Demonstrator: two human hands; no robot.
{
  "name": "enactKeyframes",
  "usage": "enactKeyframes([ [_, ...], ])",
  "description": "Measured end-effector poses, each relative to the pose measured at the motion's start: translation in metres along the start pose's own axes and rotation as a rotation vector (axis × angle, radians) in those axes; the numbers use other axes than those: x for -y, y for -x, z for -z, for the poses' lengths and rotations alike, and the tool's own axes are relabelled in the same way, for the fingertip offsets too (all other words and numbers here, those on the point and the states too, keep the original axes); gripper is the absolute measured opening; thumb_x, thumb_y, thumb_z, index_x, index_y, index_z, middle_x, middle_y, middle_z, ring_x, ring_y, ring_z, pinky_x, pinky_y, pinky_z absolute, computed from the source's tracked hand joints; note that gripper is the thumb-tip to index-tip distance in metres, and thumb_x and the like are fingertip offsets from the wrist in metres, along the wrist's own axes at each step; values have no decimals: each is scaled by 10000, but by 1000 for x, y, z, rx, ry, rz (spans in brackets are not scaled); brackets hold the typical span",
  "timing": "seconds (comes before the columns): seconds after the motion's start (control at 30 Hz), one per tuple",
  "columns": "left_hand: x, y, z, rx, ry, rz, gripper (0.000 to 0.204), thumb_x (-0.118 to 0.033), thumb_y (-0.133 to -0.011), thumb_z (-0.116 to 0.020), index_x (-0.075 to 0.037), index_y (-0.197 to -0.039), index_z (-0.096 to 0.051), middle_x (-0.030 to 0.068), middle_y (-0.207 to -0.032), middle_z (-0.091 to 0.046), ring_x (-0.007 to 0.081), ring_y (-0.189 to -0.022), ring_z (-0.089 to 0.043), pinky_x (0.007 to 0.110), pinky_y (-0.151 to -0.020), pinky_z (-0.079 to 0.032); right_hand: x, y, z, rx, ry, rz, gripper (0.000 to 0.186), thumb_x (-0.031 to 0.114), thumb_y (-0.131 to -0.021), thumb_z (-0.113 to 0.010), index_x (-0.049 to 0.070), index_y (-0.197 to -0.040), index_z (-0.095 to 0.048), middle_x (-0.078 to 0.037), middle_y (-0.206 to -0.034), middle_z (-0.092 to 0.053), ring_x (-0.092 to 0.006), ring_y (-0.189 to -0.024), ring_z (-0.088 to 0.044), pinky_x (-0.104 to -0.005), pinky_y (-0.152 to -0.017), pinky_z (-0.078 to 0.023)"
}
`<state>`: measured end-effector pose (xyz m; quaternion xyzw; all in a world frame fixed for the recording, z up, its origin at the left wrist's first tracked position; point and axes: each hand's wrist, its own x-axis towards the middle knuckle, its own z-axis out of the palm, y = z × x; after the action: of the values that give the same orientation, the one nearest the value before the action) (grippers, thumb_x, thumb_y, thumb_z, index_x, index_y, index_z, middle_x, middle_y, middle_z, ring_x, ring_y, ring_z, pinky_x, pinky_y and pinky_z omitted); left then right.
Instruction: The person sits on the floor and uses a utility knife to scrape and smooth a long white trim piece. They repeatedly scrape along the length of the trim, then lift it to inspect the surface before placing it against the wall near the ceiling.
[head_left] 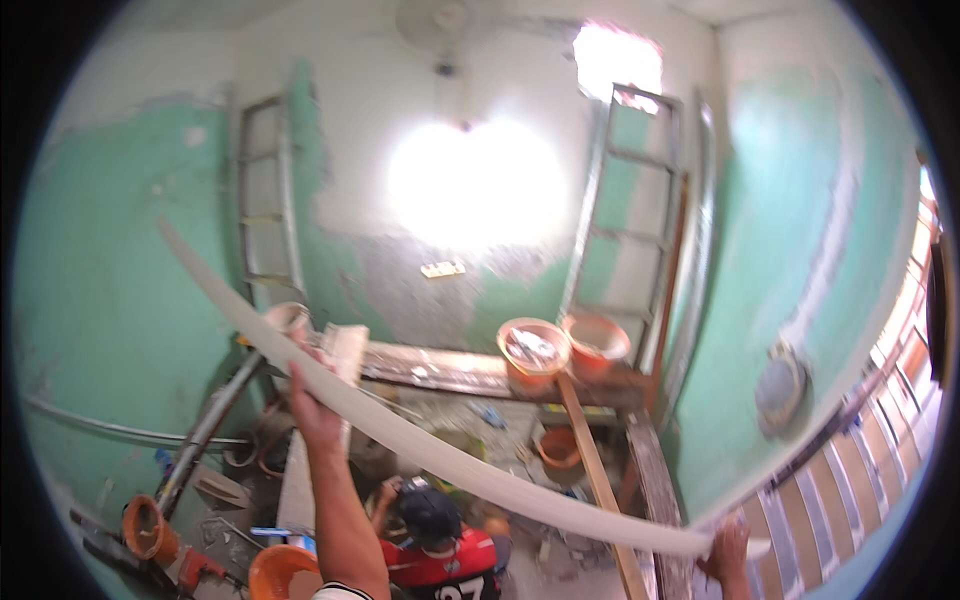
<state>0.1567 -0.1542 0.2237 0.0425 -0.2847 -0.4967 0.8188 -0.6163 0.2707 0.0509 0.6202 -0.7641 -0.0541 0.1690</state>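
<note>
A long, pale, flat strip, perhaps wood or plaster moulding, slants across in front of me from the far left down to the near right. My left hand is closed on it left of the middle, with part of the fingers hidden behind the strip. Close to the strip's near right end, my right hand wraps round it. Below the strip crouches a person in a dark cap and a red and black shirt, one hand raised beside the head.
An orange bucket with something whitish in it and another bucket stand on the scaffold plank. Ladder frames lean at the far wall. A narrow beam slants below the strip. A red drill lies low left.
</note>
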Motion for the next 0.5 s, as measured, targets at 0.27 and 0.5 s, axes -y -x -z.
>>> enactKeyframes([
  [0.27,-86,-31,-185,-151,-127,15,536,-421,-1081,-638,-173,-1531,-483,-1,-1458,-588,195,-1266,-556,514,-1029,-503,50,-72,152,14,-327,94,491,339,-754,-824,69,-1111,-624,-185,-1114,-648,-410,-1124,-608,-604,-1040,-384],
  [0.5,-161,-38,-351,-253,-208,19,711,-429,-1047,-687,-158,-1595,-324,65,-1487,-507,270,-1277,-531,616,-1022,-496,67,-128,258,-81,-423,173,716,357,-713,-877,80,-1293,-560,-182,-1194,-636,-430,-1189,-602,-636,-1045,-370],
])
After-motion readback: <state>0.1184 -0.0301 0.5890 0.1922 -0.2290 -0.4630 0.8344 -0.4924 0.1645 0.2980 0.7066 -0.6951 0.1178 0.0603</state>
